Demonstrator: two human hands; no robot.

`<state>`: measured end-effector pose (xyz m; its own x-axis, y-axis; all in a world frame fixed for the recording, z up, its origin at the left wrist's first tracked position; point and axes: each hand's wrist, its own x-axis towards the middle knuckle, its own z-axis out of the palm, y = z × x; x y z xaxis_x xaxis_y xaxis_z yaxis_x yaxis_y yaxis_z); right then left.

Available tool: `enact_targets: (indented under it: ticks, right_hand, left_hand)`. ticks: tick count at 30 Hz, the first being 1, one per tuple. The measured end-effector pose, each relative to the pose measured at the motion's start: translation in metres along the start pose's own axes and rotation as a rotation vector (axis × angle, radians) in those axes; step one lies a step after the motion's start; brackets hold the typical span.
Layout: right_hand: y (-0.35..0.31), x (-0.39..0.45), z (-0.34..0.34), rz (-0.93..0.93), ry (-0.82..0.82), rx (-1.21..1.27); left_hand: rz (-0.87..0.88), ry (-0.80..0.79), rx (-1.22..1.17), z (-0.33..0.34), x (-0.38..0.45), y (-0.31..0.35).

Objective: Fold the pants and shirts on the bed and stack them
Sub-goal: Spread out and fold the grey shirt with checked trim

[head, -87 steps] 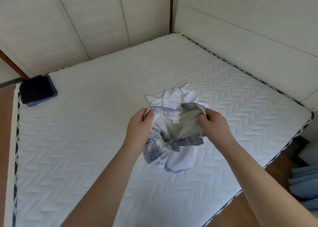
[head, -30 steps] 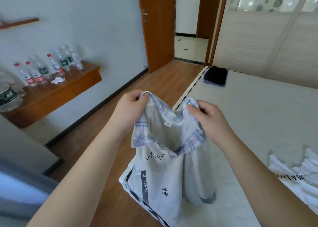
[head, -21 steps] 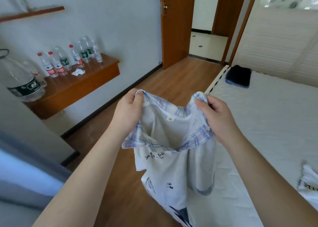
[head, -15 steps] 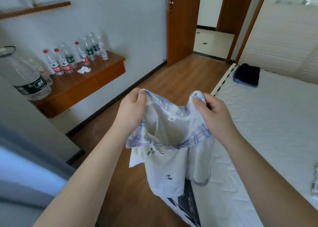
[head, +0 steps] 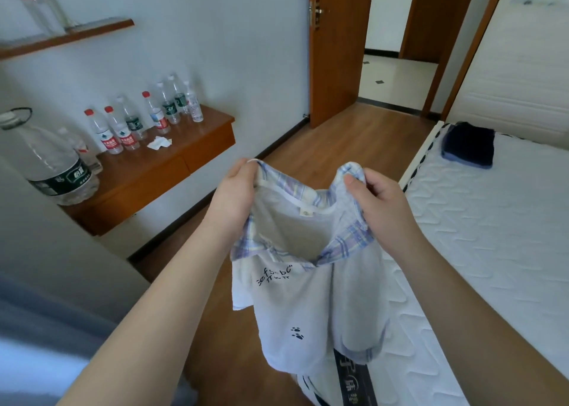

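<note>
1. The left hand (head: 235, 197) is gripping the left side of the collar of a pale shirt (head: 311, 307), fingers curled round the plaid edge.
2. The right hand (head: 377, 204) is pinching the right side of the same collar, thumb on top and fingers curled underneath.
3. The shirt is hanging in the air between the two hands, its neck opening facing up with a small label showing inside; dark lettering and two small paw prints are showing on the front.
4. The shirt is hanging just left of the bed (head: 492, 236), over the wooden floor (head: 348, 147), with its lower hem reaching the mattress's near edge.
5. On the bed, at its far left corner, a dark folded garment (head: 468, 145) is lying flat, well apart from the shirt.
6. Well left of the bed, a wooden worktop (head: 160, 171) is standing against the wall and carrying a row of water bottles (head: 144, 119), a crumpled white paper (head: 158, 143) and one large clear bottle (head: 52, 162) at its near end.
7. Beyond the bed's far left corner, a wooden door (head: 334, 48) is standing open onto a tiled room.
</note>
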<state>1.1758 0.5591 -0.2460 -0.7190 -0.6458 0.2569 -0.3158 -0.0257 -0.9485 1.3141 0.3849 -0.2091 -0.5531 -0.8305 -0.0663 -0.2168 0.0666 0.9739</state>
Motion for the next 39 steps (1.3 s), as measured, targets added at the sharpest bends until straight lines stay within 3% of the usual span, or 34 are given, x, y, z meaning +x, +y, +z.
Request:
enact_targets:
  ticks: [7,15,23,31,35,39]
  right_hand:
    - [0.006,0.059,0.046,0.039,-0.038,-0.011]
    - [0.024,0.129,0.119,0.059,0.051,-0.135]
    - [0.036,0.2,0.201,0.138,0.166,-0.267]
    - [0.058,0.225,0.205,0.242,0.233,-0.35]
    - [0.064,0.235,0.192,0.341,0.38,-0.387]
    - [0.065,0.247,0.181,0.363,0.316,-0.135]
  left_hand:
    - [-0.127,-0.066,-0.156,-0.024,0.07,-0.003]
    - [-0.149,-0.069,-0.178,-0.057,0.192,-0.025]
    - [0.052,-0.224,-0.123,-0.091,0.291,-0.048]
    - [-0.024,-0.25,-0.157,-0.092,0.339,-0.048]
    - [-0.055,-0.335,-0.161,-0.068,0.355,-0.046]
    - [-0.157,-0.431,-0.228,-0.037,0.369,-0.04]
